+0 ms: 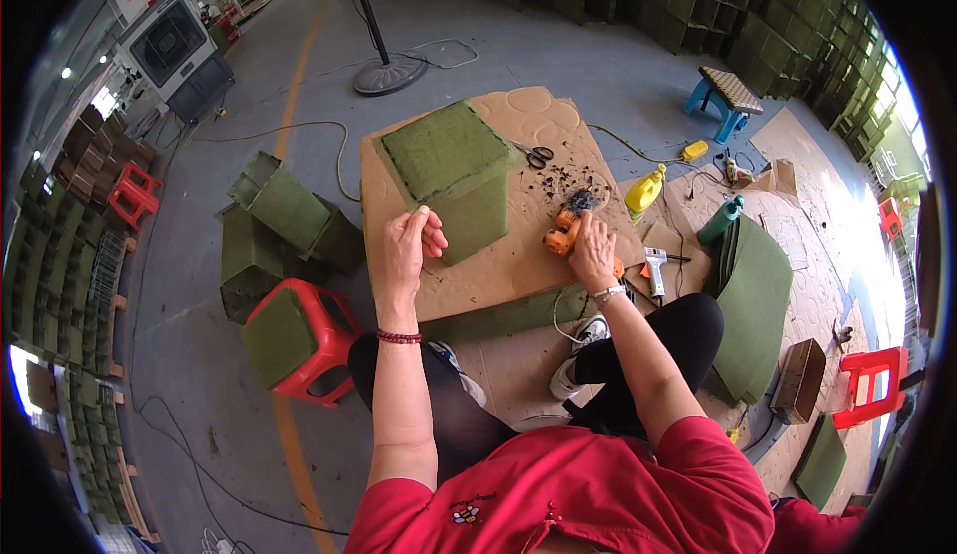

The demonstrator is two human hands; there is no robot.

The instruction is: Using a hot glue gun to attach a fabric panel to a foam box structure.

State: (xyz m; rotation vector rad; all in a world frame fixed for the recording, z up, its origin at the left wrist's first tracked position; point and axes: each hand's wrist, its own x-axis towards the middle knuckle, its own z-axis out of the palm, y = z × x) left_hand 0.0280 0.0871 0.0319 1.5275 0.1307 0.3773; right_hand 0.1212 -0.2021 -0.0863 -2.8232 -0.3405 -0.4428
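Observation:
A green felt-like box (474,217) stands on the cardboard-covered work surface (538,108) in front of me. My left hand (407,245) is at its near left corner, fingers curled and thumb pressed to the forefinger; anything pinched there is too small to make out. My right hand (595,255) is closed on an orange power tool (563,232), which rests on the cardboard right of the box. Grey, bristly fuzz (580,200) shows at the tool's far end. Dark scraps (558,177) lie scattered beyond it. Black-handled scissors (539,156) lie beside the box.
Right of the surface are a yellow bottle (646,191), a green bottle (720,219), a white-handled tool (656,273) and stacked green sheets (746,305). At left stand green boxes (284,205) and a red stool (334,340). Beyond are a fan base (389,76) and a blue stool (723,101).

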